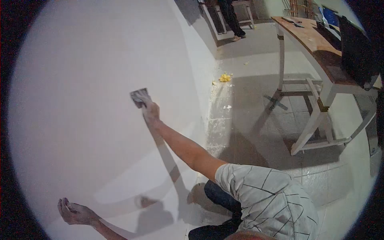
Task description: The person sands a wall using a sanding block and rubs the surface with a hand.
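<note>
The bare right hand is pinching the near edge of a dark grey, flat, roughly rectangular tool, which is sitting against or just off the smooth white wall; which of the two, I cannot tell. The tool is looking light and fairly stiff, probably not fragile, though pale dust might be making it slippery; the near edge, with fingers spreading over its back, is seeming the best hold. The bare left hand is curling loosely at near left, and whether it is holding anything I cannot tell. Farther right, a yellow crumbled heap is lying on the grey tiled floor, and a brown-topped, white-legged wooden desk is standing beyond.
</note>
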A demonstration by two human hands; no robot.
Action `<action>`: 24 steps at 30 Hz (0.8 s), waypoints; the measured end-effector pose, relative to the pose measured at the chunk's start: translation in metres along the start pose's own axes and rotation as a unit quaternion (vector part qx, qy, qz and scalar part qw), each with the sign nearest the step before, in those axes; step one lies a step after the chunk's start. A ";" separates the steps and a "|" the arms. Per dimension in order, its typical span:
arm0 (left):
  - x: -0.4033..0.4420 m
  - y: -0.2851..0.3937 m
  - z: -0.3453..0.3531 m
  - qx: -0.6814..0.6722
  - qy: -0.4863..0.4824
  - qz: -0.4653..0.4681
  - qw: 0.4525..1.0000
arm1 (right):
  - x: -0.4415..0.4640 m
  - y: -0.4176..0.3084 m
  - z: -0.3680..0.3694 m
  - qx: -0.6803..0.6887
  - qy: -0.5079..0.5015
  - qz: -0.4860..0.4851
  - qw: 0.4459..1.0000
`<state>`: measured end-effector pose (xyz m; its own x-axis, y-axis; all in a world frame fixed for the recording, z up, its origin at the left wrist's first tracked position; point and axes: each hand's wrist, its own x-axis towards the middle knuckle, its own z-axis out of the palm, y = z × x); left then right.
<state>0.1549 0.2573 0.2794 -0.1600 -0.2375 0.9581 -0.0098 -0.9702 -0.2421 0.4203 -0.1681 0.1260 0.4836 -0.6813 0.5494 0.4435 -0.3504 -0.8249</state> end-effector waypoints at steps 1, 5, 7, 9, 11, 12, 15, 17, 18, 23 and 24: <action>0.002 0.004 -0.003 0.041 -0.008 0.045 0.998 | -0.002 0.009 -0.012 0.020 0.017 -0.004 1.000; -0.011 -0.004 0.011 -0.054 -0.005 -0.071 0.996 | -0.004 0.032 -0.033 -0.006 0.035 0.164 0.986; -0.009 0.001 0.010 -0.058 -0.009 -0.076 0.995 | -0.023 0.015 -0.030 0.006 0.042 0.137 0.990; -0.008 -0.006 0.006 -0.012 -0.015 -0.042 0.999 | -0.048 -0.005 -0.021 -0.001 -0.051 0.086 0.995; -0.009 -0.007 0.002 0.039 -0.025 -0.008 0.999 | -0.078 -0.059 -0.035 0.132 -0.128 -0.072 0.980; -0.009 -0.003 0.001 0.005 -0.023 -0.061 0.998 | -0.088 -0.085 -0.046 0.174 -0.213 -0.109 0.955; -0.006 -0.001 -0.005 0.007 -0.023 -0.069 0.997 | -0.095 -0.109 -0.047 0.102 -0.189 -0.336 0.917; -0.005 0.001 -0.008 0.046 -0.019 -0.025 0.998 | -0.081 -0.110 -0.056 0.081 -0.173 -0.402 0.895; -0.004 0.003 -0.011 0.045 -0.018 -0.028 0.998 | -0.073 -0.112 -0.062 0.096 -0.137 -0.388 0.907; 0.004 0.003 -0.022 0.022 -0.016 -0.020 0.999 | -0.049 -0.030 -0.049 0.093 -0.059 -0.176 0.978; 0.005 0.004 -0.023 0.022 -0.014 -0.035 0.999 | -0.049 -0.019 -0.050 0.097 -0.050 -0.129 0.986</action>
<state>0.1309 0.2538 0.2802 -0.1326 -0.1693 0.9766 0.0226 -0.9856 -0.1678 0.3504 -0.1602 0.1083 0.4044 -0.5149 0.7559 0.6920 -0.3680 -0.6210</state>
